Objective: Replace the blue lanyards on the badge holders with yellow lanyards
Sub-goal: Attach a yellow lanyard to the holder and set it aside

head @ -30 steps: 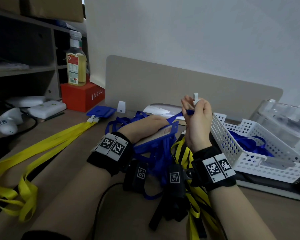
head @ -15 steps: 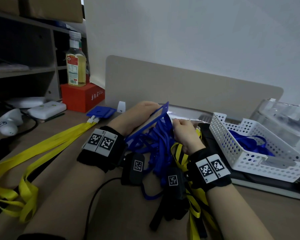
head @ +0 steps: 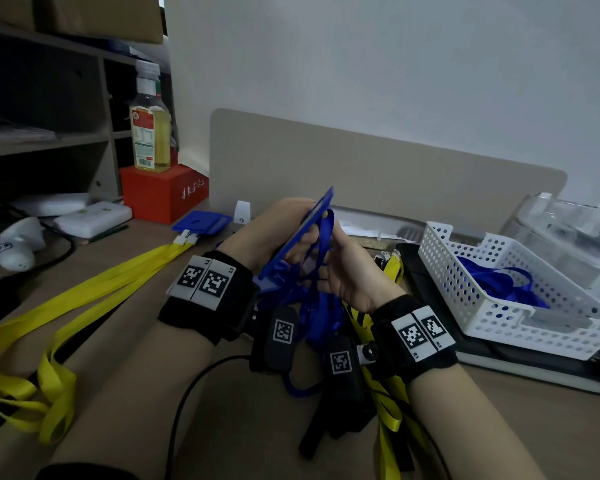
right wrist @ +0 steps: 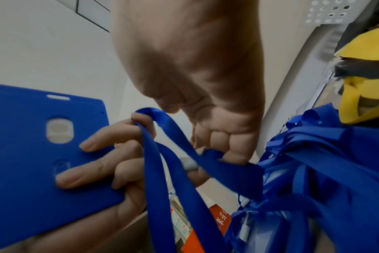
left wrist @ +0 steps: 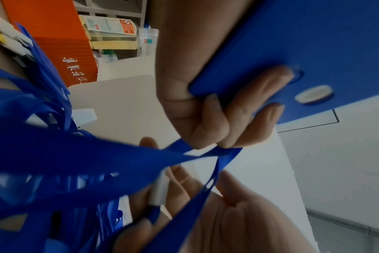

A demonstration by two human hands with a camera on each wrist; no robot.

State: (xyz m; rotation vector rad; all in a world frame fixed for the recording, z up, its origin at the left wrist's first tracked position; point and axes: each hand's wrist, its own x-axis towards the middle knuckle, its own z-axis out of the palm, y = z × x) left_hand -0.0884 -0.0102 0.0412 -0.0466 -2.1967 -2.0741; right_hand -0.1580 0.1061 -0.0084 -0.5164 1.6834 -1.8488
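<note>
Two hands busy: left hand (head: 274,233) grips flat rigid badge holder (head: 297,242) (blue plastic); right hand (head: 352,275) pinches blue lanyard (right wrist: 162,154) ribbon.

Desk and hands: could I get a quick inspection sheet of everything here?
Surface: brown desk, beige divider behind.
Job's things: blue badge holder in left hand; blue lanyard looped over its fingers; yellow lanyards lie left, clipped to another blue holder.
Clutter: white basket with blue lanyards; oil bottle on red box.
Hands: right hand pinches the lanyard near its white clip.
Cables: black cable from the wrist.
Surroundings: shelving, white wall.
</note>
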